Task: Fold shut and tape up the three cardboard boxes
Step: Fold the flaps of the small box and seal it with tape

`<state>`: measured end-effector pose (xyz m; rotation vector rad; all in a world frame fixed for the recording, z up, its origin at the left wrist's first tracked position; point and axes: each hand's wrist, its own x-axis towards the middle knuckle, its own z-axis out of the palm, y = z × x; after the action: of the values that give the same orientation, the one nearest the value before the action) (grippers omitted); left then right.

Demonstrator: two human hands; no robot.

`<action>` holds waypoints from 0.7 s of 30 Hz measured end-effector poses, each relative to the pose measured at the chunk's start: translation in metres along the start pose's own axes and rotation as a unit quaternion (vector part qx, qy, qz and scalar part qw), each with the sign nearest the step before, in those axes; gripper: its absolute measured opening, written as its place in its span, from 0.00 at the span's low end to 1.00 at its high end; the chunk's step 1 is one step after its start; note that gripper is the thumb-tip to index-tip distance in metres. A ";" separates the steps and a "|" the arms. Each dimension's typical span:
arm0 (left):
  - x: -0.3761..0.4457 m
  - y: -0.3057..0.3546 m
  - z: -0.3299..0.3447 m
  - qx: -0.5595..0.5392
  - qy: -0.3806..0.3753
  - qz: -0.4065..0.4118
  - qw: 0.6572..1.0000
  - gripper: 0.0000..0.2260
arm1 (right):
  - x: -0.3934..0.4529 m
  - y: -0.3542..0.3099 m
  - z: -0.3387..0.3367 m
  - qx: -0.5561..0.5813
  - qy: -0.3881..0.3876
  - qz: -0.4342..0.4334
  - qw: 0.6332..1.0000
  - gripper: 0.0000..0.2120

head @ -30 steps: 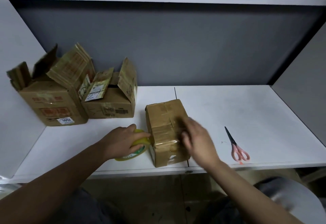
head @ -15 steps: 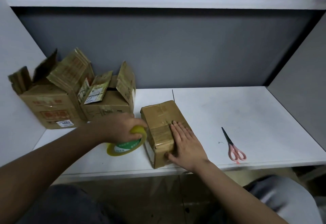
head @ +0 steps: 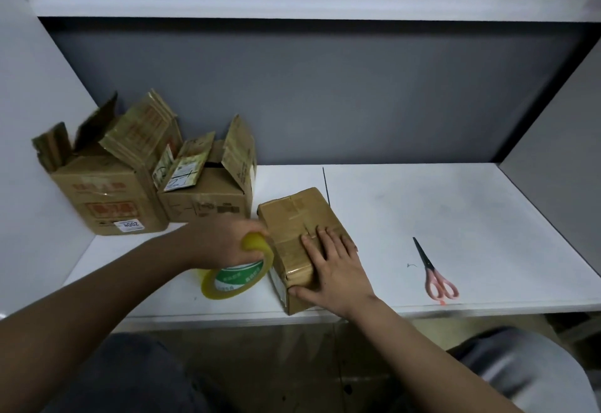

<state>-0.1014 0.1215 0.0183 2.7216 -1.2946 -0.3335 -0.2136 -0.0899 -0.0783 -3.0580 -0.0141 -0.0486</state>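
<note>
- Closed box (head: 300, 233) lies at front edge of white table (head: 455, 217), top taped; right hand (head: 331, 269) flat on it, fingers straight
- L hand (head: 224, 243) grips yellow tape roll (head: 237, 277) just left of box, green label, print unreadable
- 2 open boxes back left: big box (head: 107, 198) w/ sticker "4002", small box (head: 208, 201) beside it
- Pink scissors (head: 435, 272) to the right, well apart

closed box (head: 300, 237): tan brown, glossy tape bands | two open boxes, left of frame: large box (head: 107, 198) brown with red print and white label, small box (head: 208, 198) brown with dark marks | tape roll (head: 235, 277): translucent yellow, green-and-white core | scissors (head: 435, 272): black blades, pink handles | tabletop (head: 455, 211): white | back wall (head: 325, 93): grey
</note>
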 end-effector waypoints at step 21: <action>-0.010 -0.001 0.108 -0.061 0.113 -0.075 0.989 0.20 | 0.030 -0.015 -0.007 0.129 0.039 0.046 0.990 0.25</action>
<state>-0.1331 0.1290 -0.0850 2.6665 -0.9835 -0.1082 -0.1844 -0.0753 -0.0692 -2.7911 0.1155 -0.1468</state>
